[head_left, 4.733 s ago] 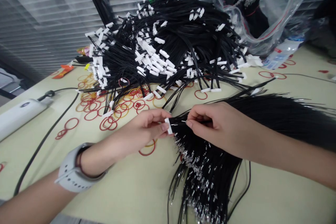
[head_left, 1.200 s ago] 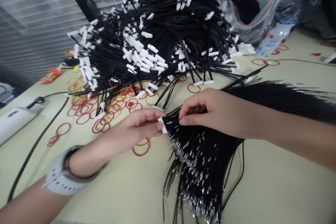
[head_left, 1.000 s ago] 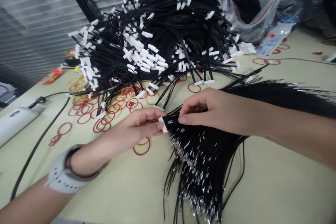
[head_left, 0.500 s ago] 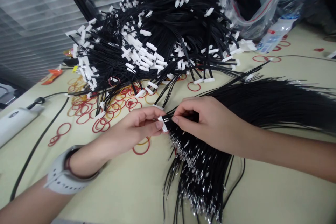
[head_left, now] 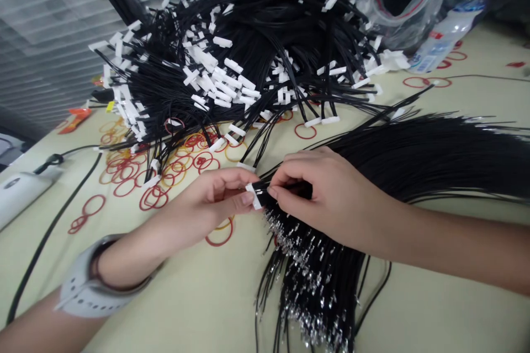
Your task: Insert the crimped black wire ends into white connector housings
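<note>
the left hand [head_left: 207, 201] is closed, its thumb and fingers pinching a small white plastic connector [head_left: 254, 196] just right of the middle of the frame. the right hand [head_left: 331, 193] is closed as well, its fingertips [head_left: 274, 192] gripping the black wires [head_left: 287, 189] at the connector's back, so the two hands nearly touch. under and beside them, a dense bundle of black wires [head_left: 434, 154] fans out to the right edge, and its bright crimped metal terminals [head_left: 308, 314] spread toward the bottom of the frame. a big heap of black wires with white connectors [head_left: 232, 49] fills the upper middle of the counter [head_left: 439, 303]. loose red rubber bands [head_left: 124, 176] lie at its lower left edge. a clear plastic bag [head_left: 397, 5] and a water bottle [head_left: 445, 38] sit upper right. a grey watch [head_left: 93, 287] circles the left wrist.
</note>
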Available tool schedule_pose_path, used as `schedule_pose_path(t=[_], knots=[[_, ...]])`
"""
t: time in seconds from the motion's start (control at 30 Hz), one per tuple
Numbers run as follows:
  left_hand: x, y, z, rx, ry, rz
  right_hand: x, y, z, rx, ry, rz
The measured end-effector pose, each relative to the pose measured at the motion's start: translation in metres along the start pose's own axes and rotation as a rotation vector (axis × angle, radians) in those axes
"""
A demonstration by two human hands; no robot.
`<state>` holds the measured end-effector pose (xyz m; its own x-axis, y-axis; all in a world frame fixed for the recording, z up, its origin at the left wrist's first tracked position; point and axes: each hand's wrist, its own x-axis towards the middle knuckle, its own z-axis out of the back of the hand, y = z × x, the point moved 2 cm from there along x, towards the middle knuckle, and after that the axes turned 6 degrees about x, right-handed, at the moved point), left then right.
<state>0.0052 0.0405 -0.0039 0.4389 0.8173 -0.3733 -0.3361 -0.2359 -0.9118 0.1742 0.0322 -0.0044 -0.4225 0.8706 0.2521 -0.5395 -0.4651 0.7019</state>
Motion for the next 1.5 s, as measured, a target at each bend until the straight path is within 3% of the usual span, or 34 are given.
schedule_pose_path(t=[0.43, 0.6, 0.77, 0.87, 1.03, 1.13, 1.23, 1.5], knots=[[-0.001, 0.002, 0.0, 0.162, -0.007, -0.087, -0.001, -0.001, -0.001, 0.013, 0.02, 0.023], [-0.003, 0.0, -0.003, 0.298, -0.024, -0.215, -0.002, 0.003, -0.004, -0.085, -0.009, 0.185], [-0.006, -0.001, -0.005, 0.412, -0.078, -0.189, -0.003, 0.007, -0.01, -0.127, -0.031, 0.302], [-0.006, 0.0, -0.003, 0.387, -0.055, -0.204, -0.002, 0.006, -0.008, -0.129, -0.028, 0.267], [0.0, 0.0, 0.001, 0.262, 0.024, -0.249, 0.003, 0.001, 0.0, 0.045, 0.074, 0.022], [0.001, 0.0, 0.002, 0.219, 0.024, -0.243, 0.004, 0.0, 0.004, 0.089, 0.075, -0.05], [0.001, 0.002, 0.001, 0.188, 0.026, -0.233, 0.004, 0.002, 0.003, 0.078, 0.062, -0.043], [0.002, 0.004, -0.001, 0.217, -0.025, -0.273, 0.002, 0.002, -0.003, 0.019, 0.035, 0.145]])
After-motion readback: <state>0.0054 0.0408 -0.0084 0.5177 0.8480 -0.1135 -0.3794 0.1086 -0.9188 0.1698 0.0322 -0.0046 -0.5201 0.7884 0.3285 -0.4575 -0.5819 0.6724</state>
